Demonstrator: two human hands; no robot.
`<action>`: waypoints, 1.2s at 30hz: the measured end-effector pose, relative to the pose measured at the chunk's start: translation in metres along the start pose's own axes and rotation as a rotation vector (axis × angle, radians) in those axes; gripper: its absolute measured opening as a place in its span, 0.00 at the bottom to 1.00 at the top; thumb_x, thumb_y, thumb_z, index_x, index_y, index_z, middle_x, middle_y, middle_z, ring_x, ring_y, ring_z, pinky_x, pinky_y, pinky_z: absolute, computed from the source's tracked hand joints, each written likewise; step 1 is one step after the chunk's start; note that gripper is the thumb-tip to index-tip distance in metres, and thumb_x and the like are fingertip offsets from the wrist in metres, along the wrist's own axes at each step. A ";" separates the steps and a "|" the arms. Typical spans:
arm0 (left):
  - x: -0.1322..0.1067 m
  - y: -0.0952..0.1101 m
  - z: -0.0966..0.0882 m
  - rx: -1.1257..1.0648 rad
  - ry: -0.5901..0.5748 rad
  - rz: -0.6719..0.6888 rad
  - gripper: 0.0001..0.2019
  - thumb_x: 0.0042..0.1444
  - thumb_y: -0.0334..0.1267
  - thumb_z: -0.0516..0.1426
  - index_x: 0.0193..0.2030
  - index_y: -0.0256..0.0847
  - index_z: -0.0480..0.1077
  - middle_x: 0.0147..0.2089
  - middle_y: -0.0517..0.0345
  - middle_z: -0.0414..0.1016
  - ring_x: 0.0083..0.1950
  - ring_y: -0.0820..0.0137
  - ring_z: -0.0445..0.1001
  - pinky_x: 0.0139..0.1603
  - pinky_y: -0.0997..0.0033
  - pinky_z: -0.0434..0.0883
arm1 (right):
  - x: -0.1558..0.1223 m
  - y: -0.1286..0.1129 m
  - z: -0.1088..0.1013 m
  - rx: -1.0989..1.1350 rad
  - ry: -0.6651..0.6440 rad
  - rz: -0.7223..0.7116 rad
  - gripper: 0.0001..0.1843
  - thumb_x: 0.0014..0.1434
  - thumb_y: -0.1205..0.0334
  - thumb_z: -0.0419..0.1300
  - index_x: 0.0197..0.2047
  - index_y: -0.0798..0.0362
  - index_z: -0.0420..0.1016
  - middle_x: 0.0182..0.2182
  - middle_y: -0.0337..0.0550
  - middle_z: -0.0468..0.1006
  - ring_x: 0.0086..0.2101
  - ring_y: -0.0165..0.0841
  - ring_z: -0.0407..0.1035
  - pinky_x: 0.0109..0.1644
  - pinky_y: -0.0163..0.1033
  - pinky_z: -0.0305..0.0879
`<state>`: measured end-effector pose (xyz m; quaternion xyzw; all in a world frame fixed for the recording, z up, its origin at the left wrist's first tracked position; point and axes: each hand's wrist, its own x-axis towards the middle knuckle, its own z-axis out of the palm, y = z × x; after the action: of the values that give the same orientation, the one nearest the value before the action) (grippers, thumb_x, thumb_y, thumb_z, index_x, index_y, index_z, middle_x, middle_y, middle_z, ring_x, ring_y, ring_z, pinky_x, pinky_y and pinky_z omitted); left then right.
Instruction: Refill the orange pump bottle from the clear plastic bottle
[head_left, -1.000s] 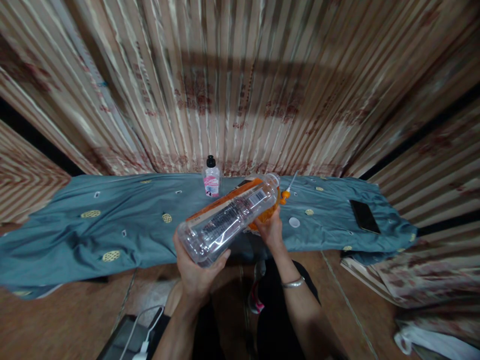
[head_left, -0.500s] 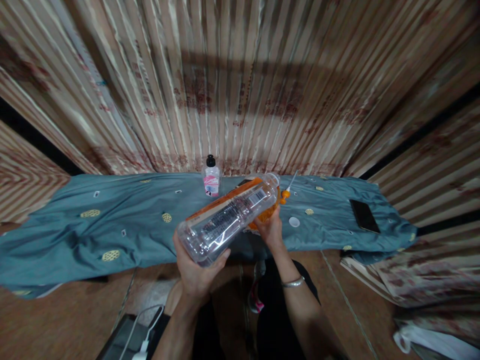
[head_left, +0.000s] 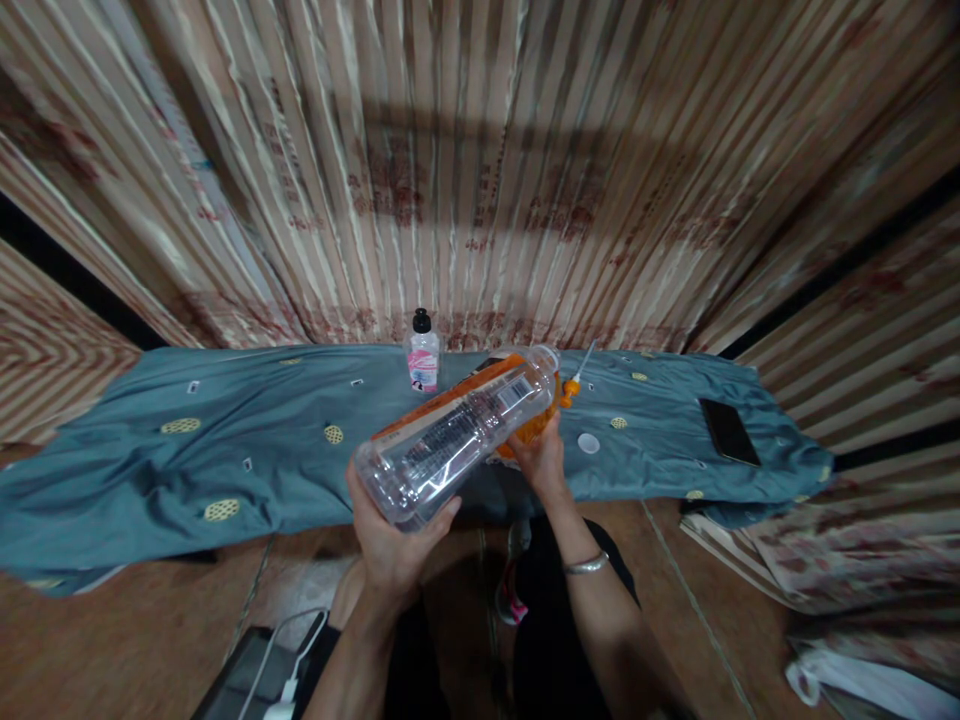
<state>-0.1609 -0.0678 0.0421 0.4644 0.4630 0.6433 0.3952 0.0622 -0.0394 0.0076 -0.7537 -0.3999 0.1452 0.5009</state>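
Clear plastic bottle (head_left: 457, 440) clasped at its base end by the left hand (head_left: 394, 550), thumb (head_left: 447, 517) along the near side; body slanting away and rightward from that grip. Behind its neck end, partly hidden, orange container (head_left: 534, 428) clamped in the right hand (head_left: 543, 462), fingers mostly out of sight. Just beyond, orange pump (head_left: 570, 390); farther right, white disc (head_left: 589, 443) on teal cloth (head_left: 292, 470).

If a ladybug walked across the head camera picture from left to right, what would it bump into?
White plug → small bottle with a black cap → right hand → orange pump → black phone-like slab. The big clear bottle stretches sideways past others, so I skipped it.
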 end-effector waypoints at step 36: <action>-0.001 0.002 0.000 -0.013 -0.014 0.022 0.52 0.32 0.49 0.79 0.64 0.43 0.62 0.57 0.46 0.77 0.55 0.55 0.82 0.59 0.53 0.80 | -0.001 0.001 0.000 -0.010 -0.002 0.002 0.54 0.51 0.41 0.70 0.73 0.59 0.57 0.56 0.61 0.83 0.54 0.54 0.80 0.57 0.55 0.77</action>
<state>-0.1613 -0.0691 0.0438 0.4716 0.4506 0.6474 0.3943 0.0622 -0.0399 0.0060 -0.7565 -0.4006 0.1445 0.4963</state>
